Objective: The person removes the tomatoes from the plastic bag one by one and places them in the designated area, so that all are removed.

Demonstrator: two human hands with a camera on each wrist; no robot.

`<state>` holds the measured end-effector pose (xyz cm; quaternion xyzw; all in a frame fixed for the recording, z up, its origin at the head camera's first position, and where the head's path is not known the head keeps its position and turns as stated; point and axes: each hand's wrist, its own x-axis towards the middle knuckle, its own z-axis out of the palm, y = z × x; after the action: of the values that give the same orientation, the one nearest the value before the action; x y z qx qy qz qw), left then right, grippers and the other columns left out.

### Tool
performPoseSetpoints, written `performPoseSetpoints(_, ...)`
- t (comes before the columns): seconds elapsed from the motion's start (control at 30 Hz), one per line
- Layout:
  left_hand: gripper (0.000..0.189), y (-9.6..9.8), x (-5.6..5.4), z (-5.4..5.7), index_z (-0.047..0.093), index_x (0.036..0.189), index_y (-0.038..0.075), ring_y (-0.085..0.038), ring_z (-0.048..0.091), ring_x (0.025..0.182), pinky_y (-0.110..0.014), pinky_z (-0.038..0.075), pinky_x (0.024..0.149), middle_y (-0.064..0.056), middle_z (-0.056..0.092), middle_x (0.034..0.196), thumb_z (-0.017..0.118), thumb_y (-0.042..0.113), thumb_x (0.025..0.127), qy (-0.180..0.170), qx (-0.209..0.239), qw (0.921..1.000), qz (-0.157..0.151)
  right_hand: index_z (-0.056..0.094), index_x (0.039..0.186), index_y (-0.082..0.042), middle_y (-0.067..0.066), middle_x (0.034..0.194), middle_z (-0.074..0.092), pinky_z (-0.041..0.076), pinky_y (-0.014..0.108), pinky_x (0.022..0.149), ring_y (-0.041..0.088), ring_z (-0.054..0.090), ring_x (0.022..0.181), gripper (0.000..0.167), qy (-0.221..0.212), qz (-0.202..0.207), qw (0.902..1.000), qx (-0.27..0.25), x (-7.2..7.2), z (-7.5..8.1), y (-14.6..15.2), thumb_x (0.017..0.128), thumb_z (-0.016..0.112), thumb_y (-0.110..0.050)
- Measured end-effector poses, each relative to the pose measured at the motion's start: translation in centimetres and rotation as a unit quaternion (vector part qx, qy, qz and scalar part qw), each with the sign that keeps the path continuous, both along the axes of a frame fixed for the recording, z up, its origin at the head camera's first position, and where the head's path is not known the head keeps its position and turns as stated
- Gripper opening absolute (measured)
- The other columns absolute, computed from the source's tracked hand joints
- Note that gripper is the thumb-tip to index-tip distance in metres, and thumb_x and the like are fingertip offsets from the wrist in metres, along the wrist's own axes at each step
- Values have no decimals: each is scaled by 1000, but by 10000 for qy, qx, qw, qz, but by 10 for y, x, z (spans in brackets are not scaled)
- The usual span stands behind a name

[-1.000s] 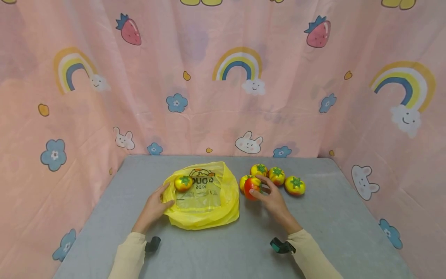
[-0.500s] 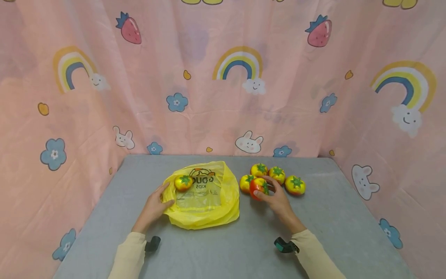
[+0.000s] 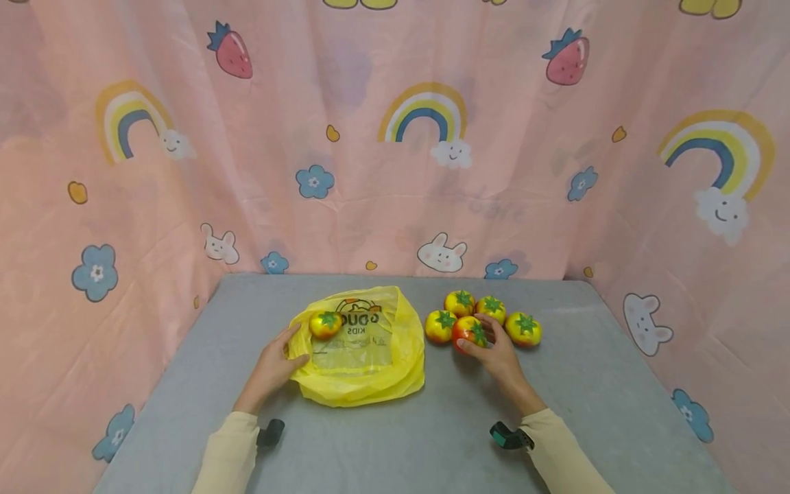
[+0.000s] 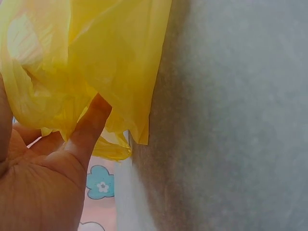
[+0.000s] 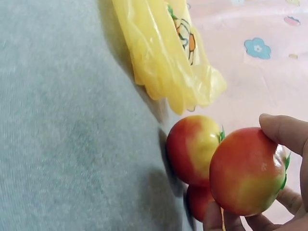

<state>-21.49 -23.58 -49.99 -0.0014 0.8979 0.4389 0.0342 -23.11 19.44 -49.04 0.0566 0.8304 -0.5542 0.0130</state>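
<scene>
My left hand [image 3: 276, 360] grips the left rim of a yellow plastic bag [image 3: 370, 391], which lies mouth up with printed lettering inside. The left wrist view shows the thumb against the thin plastic [image 4: 115, 53]; the other fingers are partly hidden. Inside the bag, toward its left side, sits a yellow-red tomato [image 3: 324, 324] with a green calyx. Between thumb and fingers, my right hand [image 3: 498, 351] holds a redder tomato [image 3: 468, 333], just in front of several others. In the right wrist view the held tomato [image 5: 248, 171] appears off the grey surface, beside another tomato [image 5: 187, 149].
Behind and around my right hand lie several tomatoes: one at the left [image 3: 439, 326], one at the back [image 3: 459, 302] and one at the right [image 3: 523, 328] among them. The grey tabletop [image 3: 382, 453] meets a pink patterned curtain [image 3: 395, 206] at the back and sides.
My right hand has moved to the right with the tomato, away from the bag, and the leftmost loose tomato shows more fully. The left hand and bag have stayed put.
</scene>
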Motion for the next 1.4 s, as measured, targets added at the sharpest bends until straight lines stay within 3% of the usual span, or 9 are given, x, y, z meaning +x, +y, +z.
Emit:
performPoseSetpoints(0.4, 71, 1, 0, 2, 31, 154, 7, -41, 19, 150, -55, 20, 122, -21, 23, 161, 64, 14, 92, -62, -9, 10000, 6, 34, 148, -11, 18, 154, 33, 24, 55, 121, 37, 32, 140, 77, 48, -150, 9998, 149, -6, -10, 9, 85, 76, -27)
performPoseSetpoints(1.03, 73, 0, 0, -2, 30, 154, 8, -41, 19, 150, -56, 19, 122, -20, 23, 162, 65, 16, 91, -105, 103, 9999, 10, 40, 145, -7, 21, 147, 41, 32, 57, 116, 38, 42, 131, 74, 257, -377, 9944, 951, -11, -20, 9, 84, 77, -23)
performPoseSetpoints(1.4, 72, 0, 1, -2, 30, 154, 6, -41, 19, 150, -56, 19, 122, -21, 24, 161, 65, 16, 91, -61, 62, 10000, 1, 40, 145, -5, 22, 147, 41, 32, 57, 115, 39, 43, 131, 75, 364, -181, 9932, 1088, -14, -28, 12, 84, 78, -28)
